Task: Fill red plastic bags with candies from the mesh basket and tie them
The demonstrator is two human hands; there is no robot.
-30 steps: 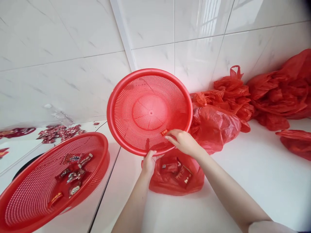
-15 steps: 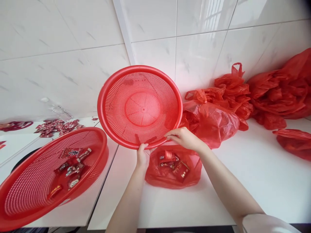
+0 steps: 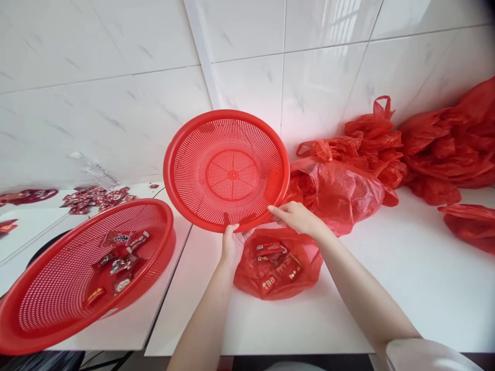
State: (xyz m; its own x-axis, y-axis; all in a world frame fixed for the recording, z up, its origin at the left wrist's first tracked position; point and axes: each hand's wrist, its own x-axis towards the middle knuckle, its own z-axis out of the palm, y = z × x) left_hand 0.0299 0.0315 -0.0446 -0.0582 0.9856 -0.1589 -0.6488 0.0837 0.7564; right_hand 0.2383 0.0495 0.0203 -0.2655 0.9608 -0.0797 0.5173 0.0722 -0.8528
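Note:
An empty red plastic mesh basket (image 3: pixel 232 172) is tilted up, its inside facing me. My left hand (image 3: pixel 232 246) grips its lower rim, thumb on the inner side and fingers underneath. At the lower right of the same rim, my right hand (image 3: pixel 296 216) pinches the edge with thumb and fingertips; part of its grip is hidden. Just below the basket lies an open red plastic bag (image 3: pixel 247 283) on the white table (image 3: pixel 309 330). Red wrapped packets (image 3: pixel 270 249) and a dark red packet with gold print (image 3: pixel 292 269) show inside it.
At left, a second red mesh basket (image 3: pixel 50 273) holds several small wrapped snacks (image 3: pixel 119 265). Behind it are a pile of red packets (image 3: pixel 93 200) and a clear bottle (image 3: pixel 98 172). Crumpled red bags (image 3: pixel 344 190) line the tiled wall (image 3: pixel 247 87) at right.
The tilted basket has shifted slightly right and tips a little differently, both hands staying on its rim. Another packet with gold lettering now shows in the red bag below. The view has shifted slightly.

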